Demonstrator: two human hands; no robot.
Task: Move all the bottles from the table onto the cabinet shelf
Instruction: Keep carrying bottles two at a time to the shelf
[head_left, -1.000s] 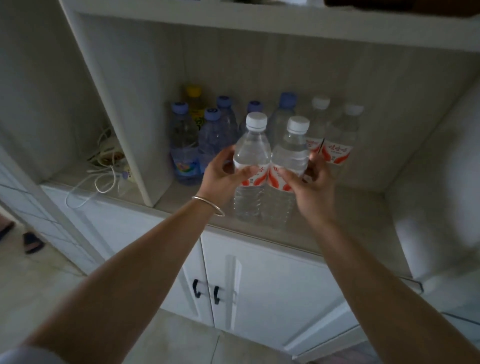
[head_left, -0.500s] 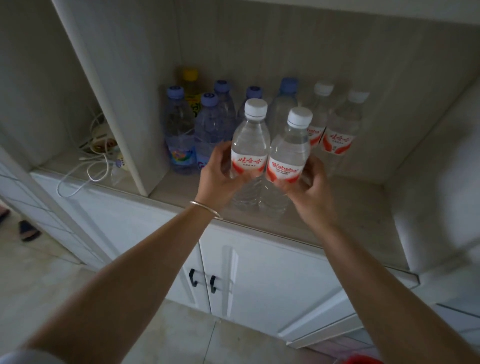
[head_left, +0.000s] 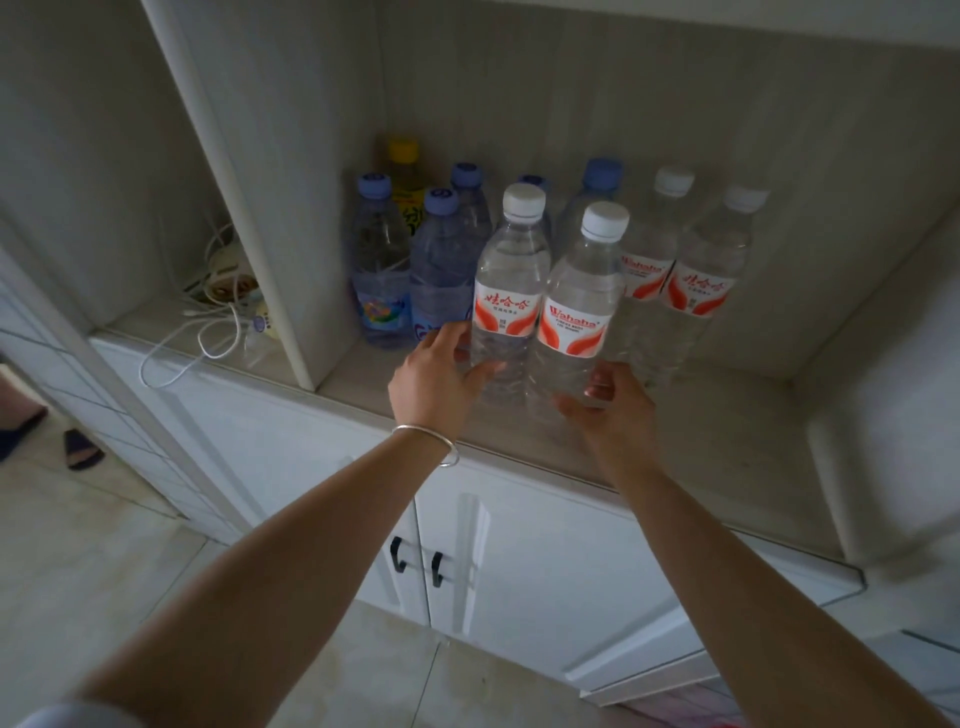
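Note:
Two clear water bottles with white caps and red-white labels stand side by side at the front of the cabinet shelf (head_left: 727, 441). My left hand (head_left: 436, 376) curls around the lower part of the left bottle (head_left: 511, 270), thumb across its front. My right hand (head_left: 610, 413) holds the right bottle (head_left: 584, 291) near its base. Behind them stand two more white-capped bottles (head_left: 701, 260), several blue-capped bottles (head_left: 382, 260) and a yellow-capped bottle (head_left: 404, 171).
An upright divider panel (head_left: 270, 234) bounds the shelf on the left; beyond it lie white cables and a power strip (head_left: 223, 306). White cabinet doors with black handles (head_left: 418, 561) are below. Dark slippers (head_left: 78, 449) sit on the tiled floor at left.
Both bottles have settled onto the shelf in front of the back rows. My hands have slid down from the labels to the bottles' lower parts.

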